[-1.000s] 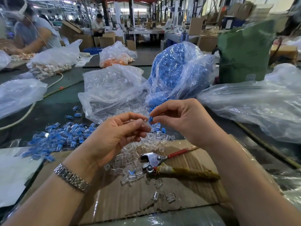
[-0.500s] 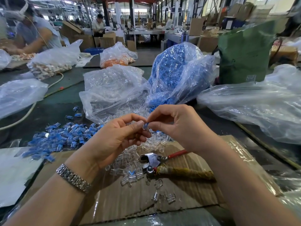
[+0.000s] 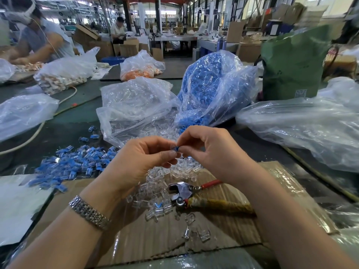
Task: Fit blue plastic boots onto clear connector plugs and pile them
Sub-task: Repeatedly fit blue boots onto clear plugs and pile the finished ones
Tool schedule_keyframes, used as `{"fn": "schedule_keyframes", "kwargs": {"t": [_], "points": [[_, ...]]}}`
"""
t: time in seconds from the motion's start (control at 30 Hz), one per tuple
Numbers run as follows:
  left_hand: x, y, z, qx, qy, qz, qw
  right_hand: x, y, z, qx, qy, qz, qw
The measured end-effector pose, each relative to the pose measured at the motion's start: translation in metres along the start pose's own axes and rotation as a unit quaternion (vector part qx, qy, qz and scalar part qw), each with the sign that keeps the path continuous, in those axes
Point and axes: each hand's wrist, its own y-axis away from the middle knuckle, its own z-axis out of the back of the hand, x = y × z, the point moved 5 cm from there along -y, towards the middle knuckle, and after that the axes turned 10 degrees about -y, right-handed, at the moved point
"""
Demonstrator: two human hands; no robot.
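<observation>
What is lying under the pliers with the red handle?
The pliers lie on a cardboard sheet, their head beside loose clear plugs. Whether any plug sits beneath the head is hidden.

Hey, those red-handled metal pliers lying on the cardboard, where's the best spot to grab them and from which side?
Probably by the handles, from the right. The red-handled metal pliers lie flat on the brown cardboard sheet, jaws pointing left into the loose clear plastic plugs. The tape-wrapped handle and the red one stretch right, clear of the plugs. The right hand is nearer, but it and the left hand are pinching a small blue boot.
</observation>
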Motion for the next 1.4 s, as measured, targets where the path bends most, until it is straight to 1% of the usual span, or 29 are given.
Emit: {"fn": "schedule_keyframes", "kwargs": {"t": [0.07,0.23,0.57,0.67,0.7,0.73,0.77,0.83,0.87,0.9,1.0,1.1,1.23,1.4], "points": [[0.0,0.001,0.0,0.0,-0.006,0.003,1.0,0.001,0.0,-0.001,0.005,0.016,0.009,1.0],[-0.001,0.001,0.0,-0.007,0.0,0.009,1.0,0.003,0.001,0.0,0.005,0.014,0.017,1.0],[-0.001,0.001,0.002,-0.026,0.003,-0.008,1.0,0.006,0.0,-0.003,-0.003,0.033,0.014,0.999],[-0.001,0.0,0.002,-0.021,0.012,-0.006,1.0,0.006,0.001,-0.002,0.011,0.041,-0.015,0.999],[0.0,0.0,0.002,-0.019,0.021,-0.003,1.0,0.003,0.002,0.002,0.032,0.046,-0.046,0.997],[0.001,0.0,0.004,-0.02,0.033,0.001,0.999,-0.001,0.006,0.005,0.072,0.057,-0.088,0.992],[0.003,0.0,0.005,-0.022,0.047,0.006,0.999,-0.006,0.011,0.007,0.133,0.084,-0.131,0.979],[0.005,-0.001,0.007,-0.03,0.081,0.018,0.996,-0.012,0.025,0.008,0.269,0.171,-0.197,0.927],[0.006,-0.001,0.008,-0.035,0.102,0.024,0.994,-0.012,0.031,0.007,0.312,0.208,-0.211,0.903],[0.006,-0.002,0.009,-0.04,0.125,0.028,0.991,-0.012,0.033,0.005,0.331,0.236,-0.209,0.889],[0.007,-0.003,0.011,-0.043,0.163,0.034,0.985,-0.009,0.03,-0.003,0.328,0.275,-0.178,0.886],[0.007,-0.002,0.01,-0.035,0.16,0.034,0.986,-0.006,0.029,-0.003,0.316,0.26,-0.172,0.896],[0.006,-0.002,0.011,-0.048,0.152,0.025,0.987,-0.004,0.027,0.003,0.255,0.156,-0.196,0.934],[0.004,-0.003,0.012,-0.063,0.157,0.011,0.986,-0.008,0.019,0.015,0.192,0.045,-0.219,0.956]]}}
